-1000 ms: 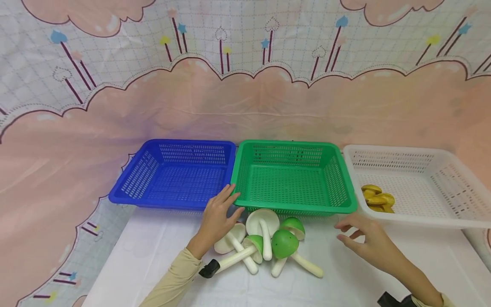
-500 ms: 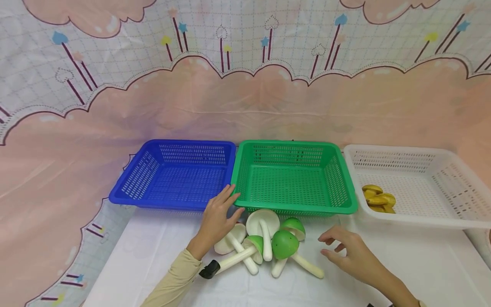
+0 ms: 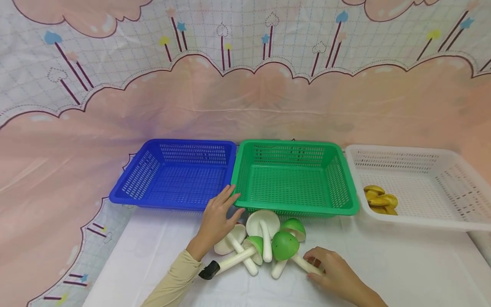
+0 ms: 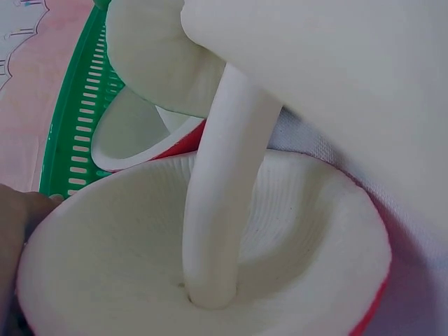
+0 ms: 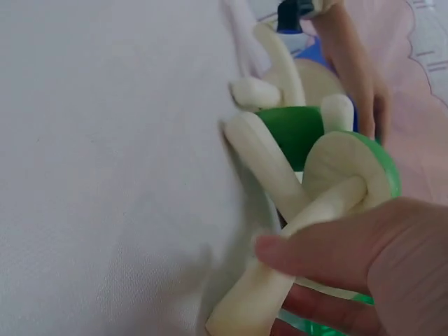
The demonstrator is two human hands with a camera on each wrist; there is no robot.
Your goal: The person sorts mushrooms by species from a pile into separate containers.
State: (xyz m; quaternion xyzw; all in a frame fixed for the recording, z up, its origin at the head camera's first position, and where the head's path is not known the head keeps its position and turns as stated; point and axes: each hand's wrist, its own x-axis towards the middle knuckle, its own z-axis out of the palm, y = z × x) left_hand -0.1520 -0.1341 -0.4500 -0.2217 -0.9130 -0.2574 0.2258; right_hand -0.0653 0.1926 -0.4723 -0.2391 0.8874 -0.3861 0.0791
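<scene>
Several toy mushrooms lie in a heap on the white table before the green basket [image 3: 295, 210]. My right hand [image 3: 337, 273] has its thumb and fingers round the pale stem of a green-capped toy mushroom [image 3: 285, 245] at the heap's right side; in the right wrist view the thumb presses that stem [image 5: 241, 304]. My left hand [image 3: 216, 217] reaches over the heap's left side, fingers extended, fingertips at the green basket's left front corner. Close in the left wrist view is an upturned red-edged mushroom [image 4: 224, 210], its white stem pointing up.
A blue basket [image 3: 130, 202] stands left of the green one. To the right is a white basket [image 3: 422, 221] with several yellow banana-like pieces [image 3: 379, 200] in its left front corner. A patterned cloth [image 3: 268, 102] hangs behind the baskets.
My right hand has moved left and toward me, from in front of the white basket to the green-capped mushroom's stem, and now grips it. The left hand has stayed put.
</scene>
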